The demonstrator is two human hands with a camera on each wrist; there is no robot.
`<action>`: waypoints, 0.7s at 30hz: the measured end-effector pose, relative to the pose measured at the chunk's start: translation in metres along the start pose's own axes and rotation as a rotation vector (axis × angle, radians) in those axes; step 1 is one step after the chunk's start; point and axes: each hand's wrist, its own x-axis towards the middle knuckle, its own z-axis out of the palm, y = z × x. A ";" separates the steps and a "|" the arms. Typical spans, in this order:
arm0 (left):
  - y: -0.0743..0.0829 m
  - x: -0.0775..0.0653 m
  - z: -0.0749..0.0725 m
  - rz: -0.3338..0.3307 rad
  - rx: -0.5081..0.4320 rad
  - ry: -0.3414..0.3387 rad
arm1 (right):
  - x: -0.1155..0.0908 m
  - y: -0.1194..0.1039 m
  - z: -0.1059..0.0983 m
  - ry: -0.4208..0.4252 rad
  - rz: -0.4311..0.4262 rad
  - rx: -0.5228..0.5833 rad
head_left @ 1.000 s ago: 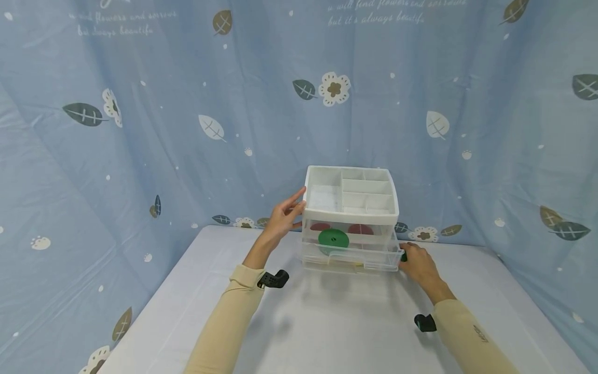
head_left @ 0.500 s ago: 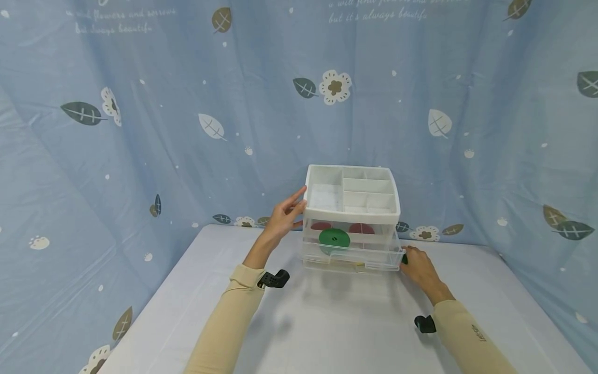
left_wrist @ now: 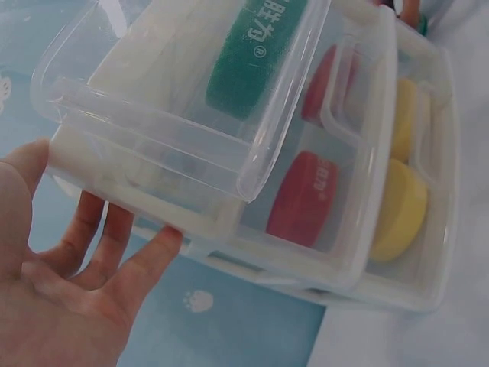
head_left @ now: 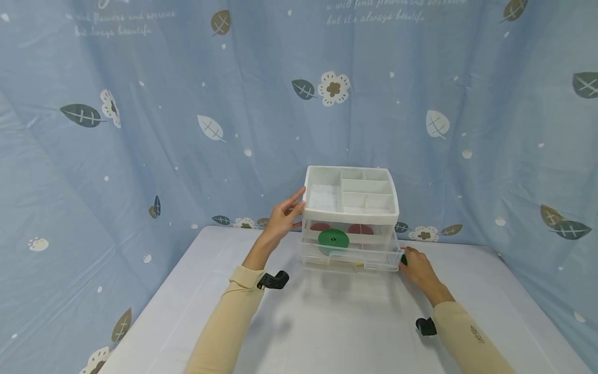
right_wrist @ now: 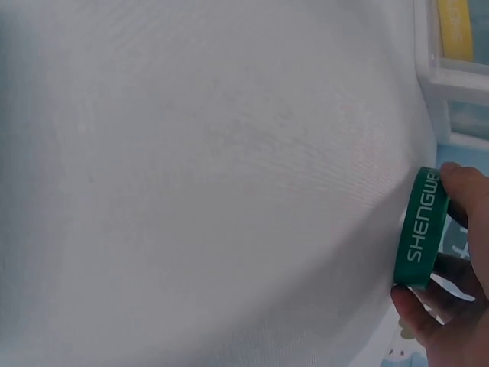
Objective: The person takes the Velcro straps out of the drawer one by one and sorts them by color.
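Note:
A clear plastic drawer unit [head_left: 350,244] with a white divided top tray [head_left: 351,195] stands at the back of the table. My left hand [head_left: 290,209] rests with straight fingers against its left side, which the left wrist view shows as open fingers [left_wrist: 114,237] touching the unit [left_wrist: 229,138]. Inside the drawers lie a green roll [head_left: 334,239] [left_wrist: 248,53], red rolls [head_left: 361,229] [left_wrist: 302,199] and yellow rolls [left_wrist: 397,210]. My right hand [head_left: 413,264] [right_wrist: 443,245] pinches a green tape roll [head_left: 403,259] [right_wrist: 422,228] at the right front corner of the lowest drawer [head_left: 369,259].
The unit stands on a white table [head_left: 327,322]. A blue curtain [head_left: 187,130] printed with leaves and flowers hangs close behind and at both sides. Black wrist camera mounts [head_left: 273,279] [head_left: 425,325] sit on both beige sleeves.

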 end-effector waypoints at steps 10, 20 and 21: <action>0.000 0.001 0.002 0.006 0.013 -0.003 | -0.002 0.002 0.003 0.013 -0.006 0.006; -0.001 0.001 0.001 0.013 0.014 0.003 | -0.005 0.002 -0.002 -0.057 -0.016 0.035; -0.001 0.001 0.001 0.013 0.014 0.000 | -0.006 0.001 -0.004 -0.074 -0.009 0.046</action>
